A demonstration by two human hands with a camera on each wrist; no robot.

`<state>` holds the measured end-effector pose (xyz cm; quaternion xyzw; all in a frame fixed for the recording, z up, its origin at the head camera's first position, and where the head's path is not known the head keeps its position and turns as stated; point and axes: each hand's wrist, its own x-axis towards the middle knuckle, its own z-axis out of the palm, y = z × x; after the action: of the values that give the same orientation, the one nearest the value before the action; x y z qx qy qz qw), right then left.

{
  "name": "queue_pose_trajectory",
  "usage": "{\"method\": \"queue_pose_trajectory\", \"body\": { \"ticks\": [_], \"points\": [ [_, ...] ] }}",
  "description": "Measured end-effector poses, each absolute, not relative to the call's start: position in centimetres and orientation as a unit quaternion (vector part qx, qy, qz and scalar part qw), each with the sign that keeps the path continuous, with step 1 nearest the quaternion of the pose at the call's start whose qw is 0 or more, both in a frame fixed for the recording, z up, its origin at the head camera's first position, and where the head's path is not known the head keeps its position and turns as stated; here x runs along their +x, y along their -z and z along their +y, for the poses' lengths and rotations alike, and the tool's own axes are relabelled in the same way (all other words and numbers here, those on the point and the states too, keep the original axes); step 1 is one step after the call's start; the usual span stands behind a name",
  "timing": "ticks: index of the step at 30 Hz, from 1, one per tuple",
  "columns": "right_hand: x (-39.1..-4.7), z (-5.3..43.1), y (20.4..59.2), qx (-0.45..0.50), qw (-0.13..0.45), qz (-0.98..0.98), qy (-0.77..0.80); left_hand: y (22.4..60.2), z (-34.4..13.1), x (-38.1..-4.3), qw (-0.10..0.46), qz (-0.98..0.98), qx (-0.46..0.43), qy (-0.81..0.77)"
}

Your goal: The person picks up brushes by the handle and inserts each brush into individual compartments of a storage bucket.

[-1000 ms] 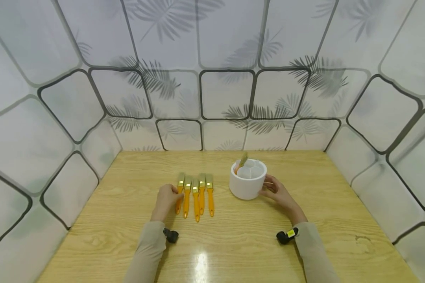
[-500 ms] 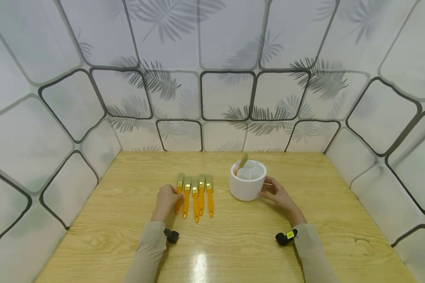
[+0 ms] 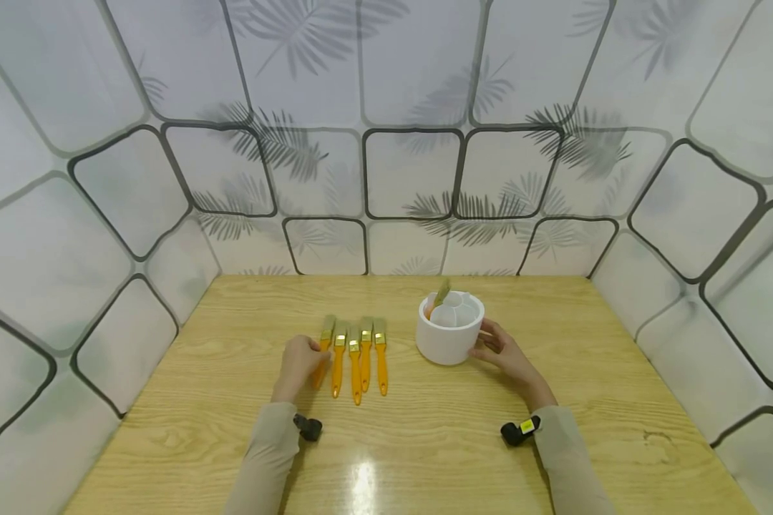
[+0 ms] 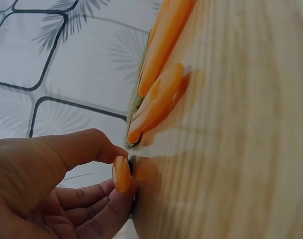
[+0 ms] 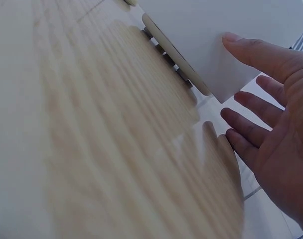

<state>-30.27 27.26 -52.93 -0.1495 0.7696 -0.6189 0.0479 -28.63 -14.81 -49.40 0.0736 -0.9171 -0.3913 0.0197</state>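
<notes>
A row of several paintbrushes with orange handles lies on the table. My left hand [image 3: 299, 365] pinches the leftmost paintbrush [image 3: 327, 333] by its handle between thumb and fingers. In the left wrist view, the handle end [image 4: 122, 175] pokes out of that grip, close to the tabletop. The neighbouring brush [image 4: 159, 102] lies just beyond the thumb. At the right stands a white round organizer [image 3: 447, 343] with inner compartments; one paintbrush [image 3: 443, 292] leans in it, bristles up. My right hand [image 3: 505, 354] is at the organizer's right side, thumb against its wall, fingers loosely extended.
The wood-grain table [image 3: 425, 443] ends at a patterned backdrop [image 3: 412, 179] at the back and sides. Between the brushes and the organizer is a short stretch of tabletop. Each wrist wears a small black camera [image 3: 309, 428].
The handle end of the leftmost paintbrush has swung left, away from its neighbour, as my left hand shifted slightly left. My right hand and the organizer stay put.
</notes>
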Motion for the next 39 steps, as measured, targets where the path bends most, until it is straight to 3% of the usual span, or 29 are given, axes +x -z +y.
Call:
{"method": "queue_pose_trajectory", "body": {
  "ticks": [17,39],
  "points": [
    [-30.1,27.2,52.7,-0.148,0.04,0.78,0.606,48.9,-15.9,-28.8,-0.004,-0.883,0.068,0.465],
    [-29.0,26.4,50.5,-0.154,0.05,0.768,0.619,47.9,-15.1,-29.3,0.044,-0.851,0.023,0.523]
  ]
}}
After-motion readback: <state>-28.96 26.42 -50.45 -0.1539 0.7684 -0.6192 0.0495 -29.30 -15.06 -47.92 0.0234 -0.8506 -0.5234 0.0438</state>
